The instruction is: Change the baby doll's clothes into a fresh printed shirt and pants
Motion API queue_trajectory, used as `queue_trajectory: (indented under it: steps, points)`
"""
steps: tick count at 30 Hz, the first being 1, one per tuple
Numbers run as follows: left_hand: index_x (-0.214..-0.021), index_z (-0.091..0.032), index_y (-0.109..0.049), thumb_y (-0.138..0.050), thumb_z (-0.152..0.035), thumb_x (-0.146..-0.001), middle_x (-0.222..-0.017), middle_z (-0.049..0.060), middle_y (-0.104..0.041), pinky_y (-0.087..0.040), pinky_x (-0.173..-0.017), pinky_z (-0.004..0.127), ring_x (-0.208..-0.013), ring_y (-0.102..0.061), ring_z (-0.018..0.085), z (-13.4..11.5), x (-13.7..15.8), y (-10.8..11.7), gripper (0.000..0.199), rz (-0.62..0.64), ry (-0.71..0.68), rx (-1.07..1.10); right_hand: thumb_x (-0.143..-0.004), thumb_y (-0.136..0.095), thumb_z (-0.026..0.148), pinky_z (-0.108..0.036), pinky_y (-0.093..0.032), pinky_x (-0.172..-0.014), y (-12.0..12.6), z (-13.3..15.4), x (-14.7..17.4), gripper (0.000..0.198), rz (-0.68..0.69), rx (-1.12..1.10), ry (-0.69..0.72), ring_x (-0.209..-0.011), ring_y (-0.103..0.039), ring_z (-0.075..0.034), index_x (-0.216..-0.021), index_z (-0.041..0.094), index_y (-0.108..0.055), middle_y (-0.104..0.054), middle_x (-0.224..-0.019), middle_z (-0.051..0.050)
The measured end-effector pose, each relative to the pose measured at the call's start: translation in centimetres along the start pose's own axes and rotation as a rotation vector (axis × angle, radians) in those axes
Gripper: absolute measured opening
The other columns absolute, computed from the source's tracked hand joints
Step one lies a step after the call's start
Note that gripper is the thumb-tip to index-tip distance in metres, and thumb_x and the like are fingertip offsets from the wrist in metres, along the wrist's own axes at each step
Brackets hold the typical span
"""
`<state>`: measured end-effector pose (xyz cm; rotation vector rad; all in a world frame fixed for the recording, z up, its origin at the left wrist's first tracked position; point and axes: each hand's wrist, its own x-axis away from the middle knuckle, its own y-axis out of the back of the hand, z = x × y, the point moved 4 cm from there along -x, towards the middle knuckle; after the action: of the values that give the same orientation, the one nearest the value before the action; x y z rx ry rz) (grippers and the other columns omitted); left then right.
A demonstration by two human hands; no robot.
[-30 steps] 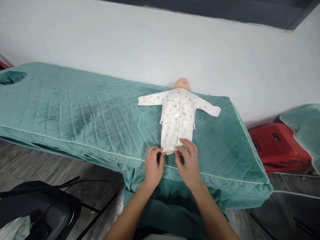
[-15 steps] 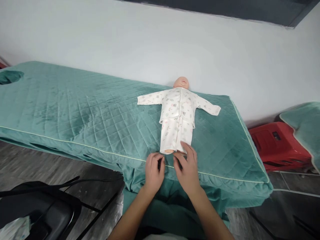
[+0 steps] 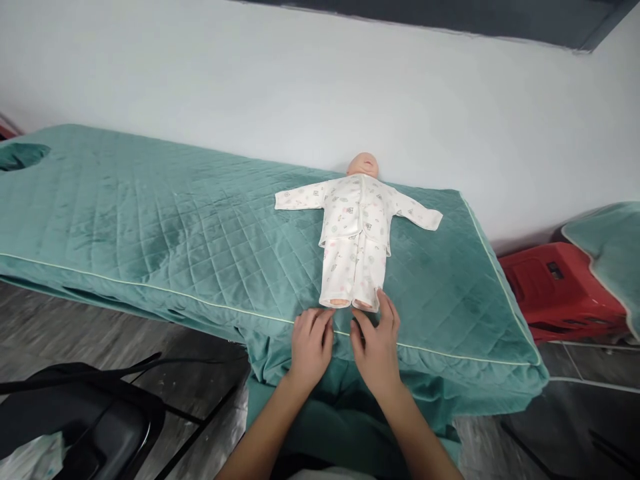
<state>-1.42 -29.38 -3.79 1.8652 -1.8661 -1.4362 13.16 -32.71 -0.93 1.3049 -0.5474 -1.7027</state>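
A baby doll [image 3: 363, 164] lies on its back in a white printed long-sleeved top [image 3: 357, 207] with both sleeves spread wide. White printed trousers [image 3: 339, 270] cover its legs, and a little of each foot shows at the hems. My left hand [image 3: 311, 347] rests at the bed's near edge, its loosely bent fingertips by the hem on the left; nothing is held in it. My right hand [image 3: 377, 347] has its fingers apart around the hem on the right, one fingertip against the outer side of that trouser leg.
The doll lies on a green quilted bed cover [image 3: 225, 247] with a face hole at the far left. A white wall [image 3: 250, 80] runs behind. At right stands a red plastic stool [image 3: 555, 287]; a black chair [image 3: 75, 420] is at lower left.
My right fingers have moved slightly outward and back from the trouser leg, whose hem now lies straighter and more exposed. My left fingers have straightened a little by the other hem.
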Motion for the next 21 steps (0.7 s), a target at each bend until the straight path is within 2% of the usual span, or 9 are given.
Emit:
queue_trajectory:
  steps: [4, 10, 15, 21]
  points:
    - [-0.120, -0.019, -0.062, -0.050, -0.014, -0.097, -0.101, 0.007, -0.066, -0.043, -0.076, 0.034, -0.090, -0.060, 0.021, -0.4, 0.1, -0.2, 0.027, 0.015, -0.025, -0.034, -0.094, -0.057, 0.015, -0.062, -0.042, -0.109, 0.1, -0.3, 1.3, 0.024, -0.044, -0.001, -0.004, -0.144, -0.032, -0.038, -0.118, 0.017, -0.062, -0.029, -0.155, -0.019]
    - [-0.131, -0.017, -0.059, -0.048, -0.019, -0.099, -0.104, 0.008, -0.070, -0.041, -0.075, 0.036, -0.091, -0.062, 0.023, -1.7, -0.6, -1.2, 0.034, 0.086, -0.058, -0.112, -0.095, -0.056, 0.018, -0.064, -0.041, -0.109, -0.4, -0.7, 1.9, 0.035, -0.009, 0.039, -0.049, -0.145, -0.031, -0.039, -0.131, 0.018, -0.059, -0.027, -0.155, -0.020]
    - [-0.129, -0.013, -0.060, -0.046, -0.019, -0.100, -0.109, 0.010, -0.071, -0.041, -0.075, 0.037, -0.092, -0.064, 0.023, -2.7, -1.3, -1.6, 0.033, 0.103, -0.057, -0.133, -0.097, -0.054, 0.019, -0.064, -0.040, -0.110, -0.7, -0.5, 0.9, 0.041, 0.016, 0.047, -0.083, -0.144, -0.030, -0.038, -0.137, 0.021, -0.057, -0.024, -0.159, -0.018]
    - [-0.119, -0.017, -0.066, -0.048, -0.018, -0.098, -0.099, 0.008, -0.071, -0.038, -0.071, 0.038, -0.082, -0.062, 0.022, -3.1, -1.3, -1.6, 0.028, 0.143, -0.062, -0.145, -0.097, -0.053, 0.018, -0.062, -0.039, -0.111, -0.8, -0.3, 0.9, 0.036, 0.015, 0.084, -0.053, -0.142, -0.034, -0.036, -0.133, 0.016, -0.060, -0.030, -0.159, -0.019]
